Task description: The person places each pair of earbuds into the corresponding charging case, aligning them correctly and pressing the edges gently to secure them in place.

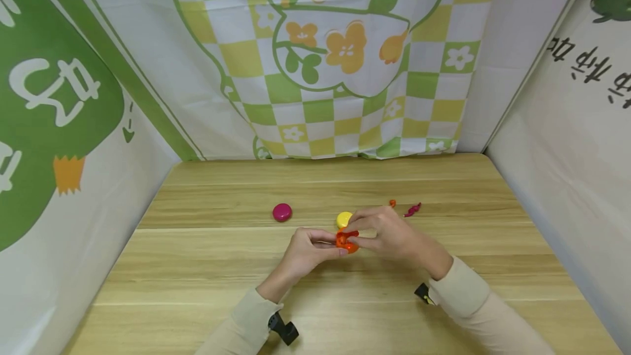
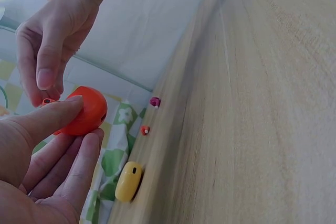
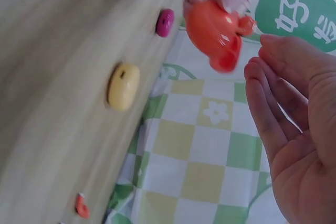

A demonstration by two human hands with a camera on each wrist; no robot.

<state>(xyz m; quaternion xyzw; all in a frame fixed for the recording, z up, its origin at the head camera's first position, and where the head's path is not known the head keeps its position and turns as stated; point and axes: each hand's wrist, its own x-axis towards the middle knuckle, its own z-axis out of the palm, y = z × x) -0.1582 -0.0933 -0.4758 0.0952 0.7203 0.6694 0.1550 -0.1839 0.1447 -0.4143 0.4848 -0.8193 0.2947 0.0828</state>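
Observation:
My left hand (image 1: 308,251) grips a glossy orange rounded plastic case (image 2: 89,111) between thumb and fingers, held up over the table. A hollow opening shows on its side, and a small orange piece (image 3: 246,25) sticks out there. The fingertips of my right hand (image 1: 386,234) are right at that opening; in the right wrist view they show slightly apart from the piece, with nothing between them. Just behind the case, a yellow rounded case (image 3: 124,86) lies on the table. A magenta one (image 1: 282,212) is off to the left.
Beyond my right hand lie a small orange piece (image 1: 392,202) and a small knobbly magenta piece (image 1: 412,210). The wooden table (image 1: 197,278) is bordered by a checked, flowered cloth (image 1: 345,114) at the back and printed white sheets at both sides.

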